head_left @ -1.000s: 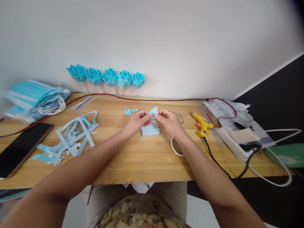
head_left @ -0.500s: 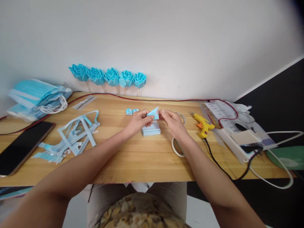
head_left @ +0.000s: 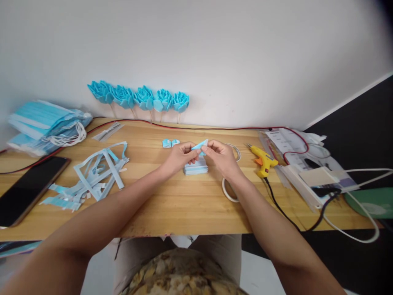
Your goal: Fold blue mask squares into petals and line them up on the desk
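Observation:
Between my two hands is a small light-blue piece of mask fabric point(head_left: 200, 145), folded to a slanted point. My left hand point(head_left: 181, 156) pinches its left side with thumb and fingers. On its right side my right hand point(head_left: 220, 155) pinches it too, thumb in front. Just below the hands lies a stack of cut blue-and-white fabric pieces point(head_left: 195, 167), its top partly covered by my fingers. Two small folded blue pieces point(head_left: 171, 143) rest on the table left of my left hand. A roll of tape point(head_left: 227, 192) lies partly under my right forearm.
Several blue fabric flowers point(head_left: 144, 98) on sticks lean on the wall. Cut mask strips point(head_left: 101, 172), a phone point(head_left: 30, 188) and bagged masks point(head_left: 46, 123) are on the left. A yellow glue gun point(head_left: 263, 161) and a white power strip point(head_left: 303, 186) with cables lie right.
My right hand has shifted slightly left and now grips the fabric with its thumb across the front. The piece's upright right part has been folded down, leaving a narrower slanted shape.

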`<control>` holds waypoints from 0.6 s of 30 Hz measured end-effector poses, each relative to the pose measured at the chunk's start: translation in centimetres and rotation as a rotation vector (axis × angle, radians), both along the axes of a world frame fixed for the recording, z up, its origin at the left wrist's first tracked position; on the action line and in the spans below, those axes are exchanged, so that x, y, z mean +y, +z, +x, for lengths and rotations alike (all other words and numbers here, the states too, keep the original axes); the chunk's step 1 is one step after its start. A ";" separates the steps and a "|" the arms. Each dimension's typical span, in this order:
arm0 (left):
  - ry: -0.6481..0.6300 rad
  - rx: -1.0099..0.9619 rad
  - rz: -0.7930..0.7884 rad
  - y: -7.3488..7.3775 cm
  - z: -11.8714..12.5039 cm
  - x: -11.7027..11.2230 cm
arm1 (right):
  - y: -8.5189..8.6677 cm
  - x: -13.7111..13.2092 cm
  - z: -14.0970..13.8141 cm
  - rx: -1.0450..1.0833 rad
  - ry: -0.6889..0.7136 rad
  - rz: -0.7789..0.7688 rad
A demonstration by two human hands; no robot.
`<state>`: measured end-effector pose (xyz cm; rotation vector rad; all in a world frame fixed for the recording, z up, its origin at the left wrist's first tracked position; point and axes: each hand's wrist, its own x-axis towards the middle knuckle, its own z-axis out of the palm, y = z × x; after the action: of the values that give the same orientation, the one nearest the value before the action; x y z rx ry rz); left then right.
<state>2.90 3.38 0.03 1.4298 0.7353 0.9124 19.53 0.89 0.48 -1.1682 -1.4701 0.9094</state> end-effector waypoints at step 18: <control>-0.025 -0.006 -0.072 0.2 0.2 -0.1 | 0.7 -0.5 0.2 -0.448 -0.159 0.374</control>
<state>3.07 3.29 0.21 1.3698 0.7369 0.8627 19.71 0.40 1.17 -1.2275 -1.7771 0.2484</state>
